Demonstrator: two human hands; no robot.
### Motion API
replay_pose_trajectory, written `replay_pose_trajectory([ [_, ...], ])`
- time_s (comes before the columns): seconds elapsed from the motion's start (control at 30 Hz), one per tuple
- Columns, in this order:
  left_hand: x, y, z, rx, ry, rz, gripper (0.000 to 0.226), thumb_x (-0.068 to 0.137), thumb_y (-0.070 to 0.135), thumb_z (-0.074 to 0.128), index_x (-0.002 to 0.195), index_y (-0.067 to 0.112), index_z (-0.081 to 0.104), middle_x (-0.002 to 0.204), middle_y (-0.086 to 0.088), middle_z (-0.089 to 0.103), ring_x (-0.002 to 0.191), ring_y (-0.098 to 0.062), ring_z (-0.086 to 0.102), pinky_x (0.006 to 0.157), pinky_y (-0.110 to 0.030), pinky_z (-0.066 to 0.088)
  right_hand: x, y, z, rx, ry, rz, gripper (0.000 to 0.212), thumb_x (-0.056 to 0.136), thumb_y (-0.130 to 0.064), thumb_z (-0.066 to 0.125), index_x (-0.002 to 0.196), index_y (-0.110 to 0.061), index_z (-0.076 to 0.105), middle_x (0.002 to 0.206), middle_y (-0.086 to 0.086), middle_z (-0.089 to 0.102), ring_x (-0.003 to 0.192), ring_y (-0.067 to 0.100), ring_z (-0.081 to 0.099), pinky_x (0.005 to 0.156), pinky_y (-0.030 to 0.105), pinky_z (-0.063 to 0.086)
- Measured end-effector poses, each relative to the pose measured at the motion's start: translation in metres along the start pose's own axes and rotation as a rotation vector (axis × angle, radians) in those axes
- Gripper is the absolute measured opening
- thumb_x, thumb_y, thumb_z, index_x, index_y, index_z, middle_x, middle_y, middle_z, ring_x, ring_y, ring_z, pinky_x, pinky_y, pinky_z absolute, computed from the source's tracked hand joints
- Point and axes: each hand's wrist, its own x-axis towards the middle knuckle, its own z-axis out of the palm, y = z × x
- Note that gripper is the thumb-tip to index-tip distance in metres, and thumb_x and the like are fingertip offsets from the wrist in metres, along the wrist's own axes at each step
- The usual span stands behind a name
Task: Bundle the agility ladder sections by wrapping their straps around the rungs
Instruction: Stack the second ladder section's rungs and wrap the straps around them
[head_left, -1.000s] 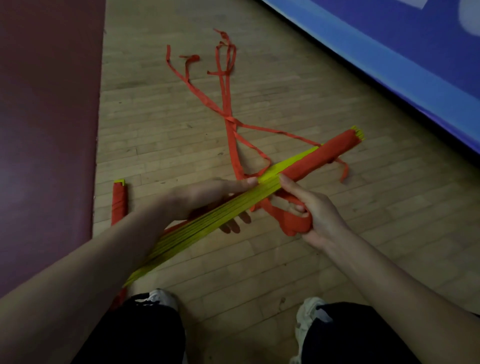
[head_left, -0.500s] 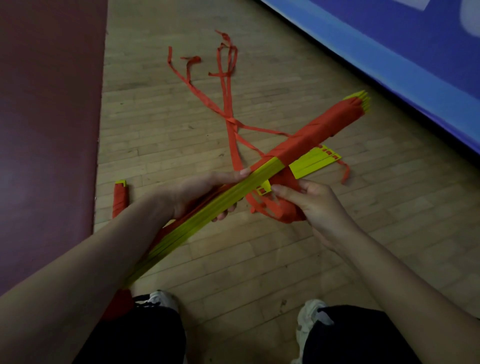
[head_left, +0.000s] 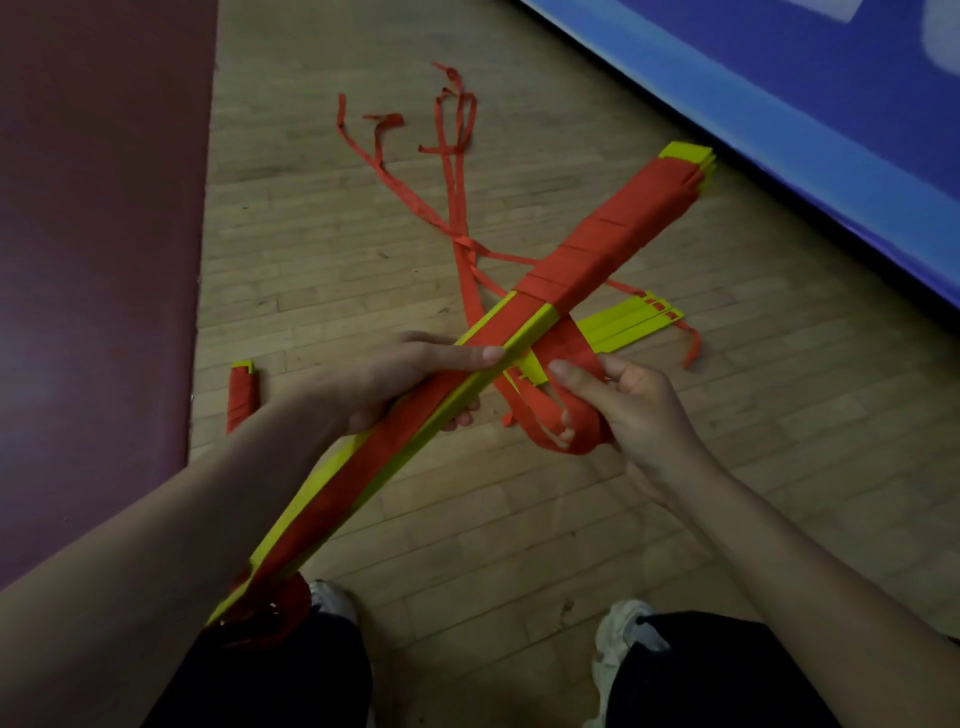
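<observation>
The right hand (head_left: 644, 415) pinches a loop of red strap (head_left: 532, 415) just right of the rung bundle (head_left: 597, 244), whose long axis runs lower left to upper right; the left hand (head_left: 395, 374) grips it mid-length at frame centre.

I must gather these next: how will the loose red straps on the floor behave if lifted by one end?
Probably floppy: the loose red straps lie in curls and kinks on the wooden floor. Likely to tangle, since several cross and bunch together. Seemingly light: they look thin and flat.
</observation>
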Motion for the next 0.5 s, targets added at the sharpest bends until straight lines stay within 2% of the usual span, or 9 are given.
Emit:
replay_pose_trajectory([
  [0.13,0.001,-0.002,0.005,-0.007,0.031,0.022,0.037,0.069,0.034,0.071,0.1,0.015,0.064,0.072,-0.008,0.071,0.064,-0.02,0.068,0.06,-0.029,0.058,-0.004,-0.003,0.002,-0.012,0.032,-0.034,0.007,0.086,-0.012,0.066,0.081,-0.007,0.064,0.049,0.002,0.059,0.036,0.008,0.049,0.037,0.019,0.044],
  [0.23,0.004,-0.003,0.008,0.019,0.087,0.019,0.029,0.078,0.03,0.072,0.099,0.012,0.064,0.075,-0.011,0.07,0.063,-0.021,0.068,0.059,-0.029,0.057,-0.001,-0.001,-0.001,-0.094,0.118,-0.044,0.016,0.081,-0.016,0.073,0.076,-0.005,0.062,0.041,-0.003,0.05,0.03,0.005,0.038,0.032,0.014,0.029],
  [0.3,0.006,-0.005,0.01,0.075,0.131,0.026,0.033,0.079,0.03,0.074,0.1,0.007,0.065,0.078,-0.013,0.069,0.063,-0.022,0.067,0.06,-0.03,0.057,0.001,0.002,-0.002,-0.147,0.155,-0.041,0.023,0.078,-0.019,0.076,0.08,0.0,0.063,0.041,-0.004,0.048,0.029,0.005,0.035,0.031,0.013,0.024],
  [0.43,0.013,-0.015,0.018,0.387,0.225,0.119,0.027,0.079,0.037,0.075,0.088,0.014,0.064,0.072,-0.004,0.07,0.058,-0.016,0.068,0.055,-0.026,0.056,-0.001,0.009,0.004,-0.207,0.167,-0.023,0.041,0.08,-0.025,0.075,0.085,0.011,0.058,0.052,0.01,0.05,0.029,0.006,0.033,0.031,0.013,0.022],
  [0.5,0.016,-0.022,0.024,0.618,0.29,0.179,0.03,0.08,0.044,0.073,0.085,0.019,0.058,0.07,0.001,0.068,0.061,-0.015,0.069,0.058,-0.028,0.054,-0.002,0.012,0.007,-0.271,0.204,-0.017,0.045,0.081,-0.031,0.074,0.077,0.01,0.055,0.048,0.008,0.046,0.029,0.008,0.034,0.03,0.015,0.024],
])
